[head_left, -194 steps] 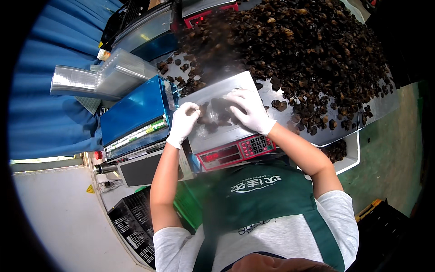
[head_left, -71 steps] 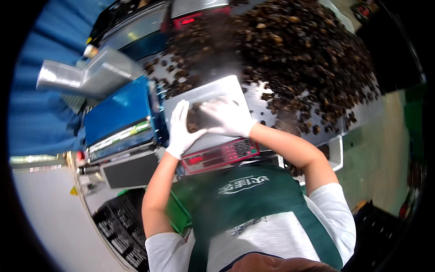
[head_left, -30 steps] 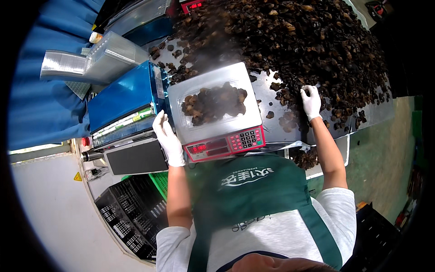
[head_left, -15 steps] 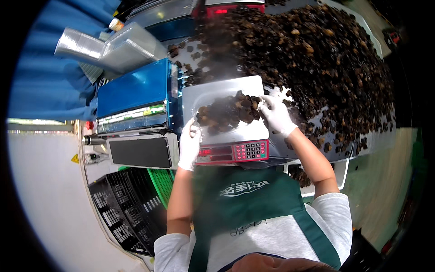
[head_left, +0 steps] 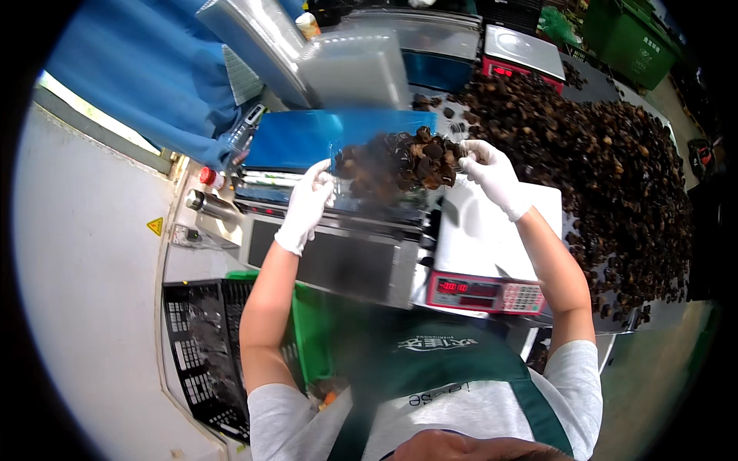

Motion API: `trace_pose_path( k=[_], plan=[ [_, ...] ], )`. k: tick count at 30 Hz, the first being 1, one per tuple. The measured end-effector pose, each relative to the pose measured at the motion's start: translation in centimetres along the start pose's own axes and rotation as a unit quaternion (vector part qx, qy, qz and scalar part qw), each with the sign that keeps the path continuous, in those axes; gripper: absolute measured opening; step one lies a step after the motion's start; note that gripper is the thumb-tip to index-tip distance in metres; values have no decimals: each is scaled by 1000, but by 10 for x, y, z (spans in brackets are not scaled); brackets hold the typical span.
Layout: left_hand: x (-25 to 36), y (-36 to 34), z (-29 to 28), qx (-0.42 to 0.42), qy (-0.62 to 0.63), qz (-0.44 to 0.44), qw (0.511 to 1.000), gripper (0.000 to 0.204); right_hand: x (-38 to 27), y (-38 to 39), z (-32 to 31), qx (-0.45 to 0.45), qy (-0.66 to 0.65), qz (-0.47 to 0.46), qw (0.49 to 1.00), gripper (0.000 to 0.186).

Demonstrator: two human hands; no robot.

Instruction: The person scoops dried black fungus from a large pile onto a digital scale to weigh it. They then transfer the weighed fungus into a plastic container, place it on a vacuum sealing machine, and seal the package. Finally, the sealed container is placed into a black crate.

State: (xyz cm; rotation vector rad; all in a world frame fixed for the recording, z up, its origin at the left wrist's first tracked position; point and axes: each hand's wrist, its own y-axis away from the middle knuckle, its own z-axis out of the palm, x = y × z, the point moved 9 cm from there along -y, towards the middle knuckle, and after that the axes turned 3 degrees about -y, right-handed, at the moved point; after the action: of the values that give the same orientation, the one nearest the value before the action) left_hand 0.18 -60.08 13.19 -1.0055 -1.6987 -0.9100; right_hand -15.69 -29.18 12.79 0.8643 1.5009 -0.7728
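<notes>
A clear plastic tray [head_left: 355, 184] heaped with dark brown, mushroom-like pieces [head_left: 425, 159] hangs between my two white-gloved hands. My left hand [head_left: 305, 207] grips its left end, and my right hand [head_left: 496, 180] pinches the right end. Beneath the tray is a low machine with a blue top [head_left: 292, 138], which looks like a film wrapper. The white-topped scale [head_left: 492, 238] with a red front panel stands to the right, bare on top, under my right forearm. Blur smears the middle and left of the tray.
Loose dark pieces [head_left: 615, 169] cover the table at right. Stacked clear trays [head_left: 350, 69] stand behind the machine, with a second scale [head_left: 524, 50] at the back. A steel flask [head_left: 209, 203] sits left. Below are black crates [head_left: 204, 346] and a green crate [head_left: 311, 330].
Both hands have lifted the filled tray off the scale and carried it left over the blue-topped machine. The scale is now uncovered, and the view has shifted.
</notes>
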Motion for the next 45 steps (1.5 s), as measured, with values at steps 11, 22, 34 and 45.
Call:
trace_pose_path(
  k=[11,22,34,45],
  plan=[
    [-77,-140,-164,-1,-298,88,950,44,35,-94,169,40,134,39,989,42],
    [-2,-56,-171,-250,-543,437,672,45,-31,-10,176,-193,568,-186,778,36],
    [-41,-54,-181,-280,-586,485,585,46,-10,18,182,-173,513,-142,829,27],
    [43,-57,-290,-90,47,243,965,16,-122,10,97,9,21,-65,998,31]
  ],
)
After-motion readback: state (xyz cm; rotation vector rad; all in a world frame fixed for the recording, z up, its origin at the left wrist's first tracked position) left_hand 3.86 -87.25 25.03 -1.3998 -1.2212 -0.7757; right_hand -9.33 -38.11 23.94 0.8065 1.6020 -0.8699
